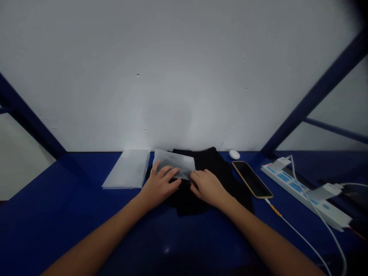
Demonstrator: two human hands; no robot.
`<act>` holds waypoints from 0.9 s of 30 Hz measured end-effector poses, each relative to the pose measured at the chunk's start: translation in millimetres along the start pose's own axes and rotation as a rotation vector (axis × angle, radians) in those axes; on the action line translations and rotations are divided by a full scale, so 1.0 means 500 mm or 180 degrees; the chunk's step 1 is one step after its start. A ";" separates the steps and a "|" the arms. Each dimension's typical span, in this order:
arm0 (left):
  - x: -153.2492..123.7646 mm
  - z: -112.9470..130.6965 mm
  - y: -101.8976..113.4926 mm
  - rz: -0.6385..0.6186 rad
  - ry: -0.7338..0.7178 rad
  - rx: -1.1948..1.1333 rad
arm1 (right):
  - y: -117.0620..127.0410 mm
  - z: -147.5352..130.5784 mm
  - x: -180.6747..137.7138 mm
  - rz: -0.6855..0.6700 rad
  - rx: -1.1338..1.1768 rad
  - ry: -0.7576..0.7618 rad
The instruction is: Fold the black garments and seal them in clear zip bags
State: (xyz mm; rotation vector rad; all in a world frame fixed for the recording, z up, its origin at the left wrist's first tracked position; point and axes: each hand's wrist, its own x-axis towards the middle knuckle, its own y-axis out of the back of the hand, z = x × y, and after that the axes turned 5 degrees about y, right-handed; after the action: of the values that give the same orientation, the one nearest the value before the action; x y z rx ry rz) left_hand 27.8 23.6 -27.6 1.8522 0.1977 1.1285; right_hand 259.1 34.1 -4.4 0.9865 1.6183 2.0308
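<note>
A thin whitish sheet [184,162], greyer and see-through-looking along its lower part, lies on a spread black cloth [212,161]. My left hand [161,182] rests on the sheet's left and lower side with its fingers spread. At the sheet's lower right corner, my right hand [207,186] has its fingers curled, thumb and forefinger closed on the edge. The fingertips of that hand are partly hidden. The cloth reaches out under both hands and past the right wrist. To the left sits a stack of white sheets [126,168], apart from my left hand.
A phone [253,180] with a plugged-in cable lies right of the cloth. Behind it is a small white rounded case [234,155]. A white power strip [304,193] with chargers and cables stands farther right. The blue table [71,207] meets a white wall [172,76].
</note>
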 end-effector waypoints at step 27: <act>0.057 -0.007 -0.005 -0.0285 0.0073 0.0274 | 0.006 0.012 -0.004 -0.0090 -0.0176 -0.0604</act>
State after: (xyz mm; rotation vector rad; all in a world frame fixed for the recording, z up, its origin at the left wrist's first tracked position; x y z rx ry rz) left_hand 41.9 42.9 -11.5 1.8873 0.3440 1.0949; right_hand 265.2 35.9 -1.5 1.0937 1.4622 1.8899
